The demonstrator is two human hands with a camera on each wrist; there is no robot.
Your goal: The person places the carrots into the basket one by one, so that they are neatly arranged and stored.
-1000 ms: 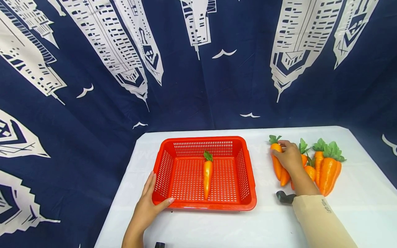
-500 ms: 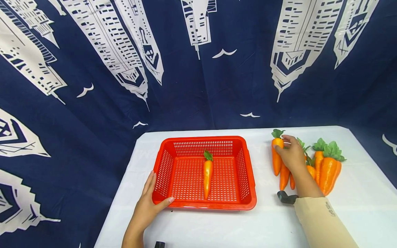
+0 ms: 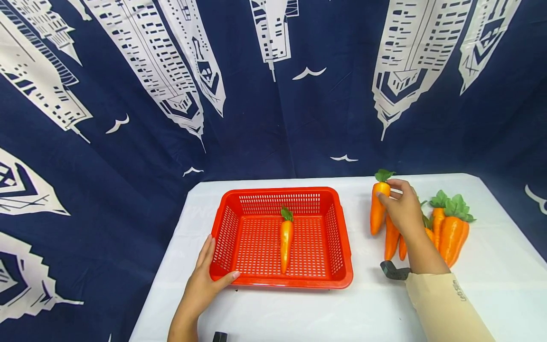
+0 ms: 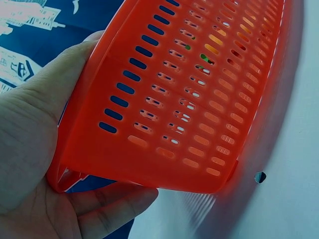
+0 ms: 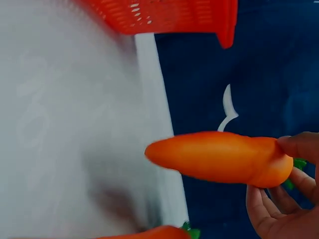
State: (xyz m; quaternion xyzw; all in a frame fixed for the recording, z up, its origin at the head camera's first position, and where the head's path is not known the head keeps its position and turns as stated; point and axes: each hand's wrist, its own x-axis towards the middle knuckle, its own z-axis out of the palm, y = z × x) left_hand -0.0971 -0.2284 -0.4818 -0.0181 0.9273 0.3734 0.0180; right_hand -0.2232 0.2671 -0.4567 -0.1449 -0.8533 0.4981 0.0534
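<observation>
An orange carrot [image 3: 378, 209] with a green leafy top hangs in my right hand [image 3: 403, 206], pinched between thumb and fingers near its thick end. In the right wrist view that carrot [image 5: 219, 157] lies sideways, with its pointed tip away from the hand [image 5: 289, 199]. My left hand [image 3: 202, 280] rests on the near left corner of a red perforated basket [image 3: 295, 284], thumb along the front rim and straight fingers along the left side. The left wrist view shows the hand [image 4: 40, 149] around that corner of the basket [image 4: 164, 99]. One carrot [image 3: 286, 247] lies inside the basket.
More carrots [image 3: 453, 237] with green tops lie at the right of the white table [image 3: 299, 313], some hidden behind the right hand and forearm. A dark curved piece [image 3: 394, 271] sits by the right wrist. A navy patterned cloth [image 3: 256, 128] hangs behind the table.
My right hand has raised the gripped carrot away from the pile, up and slightly left in the head view. The left hand and basket have stayed in place.
</observation>
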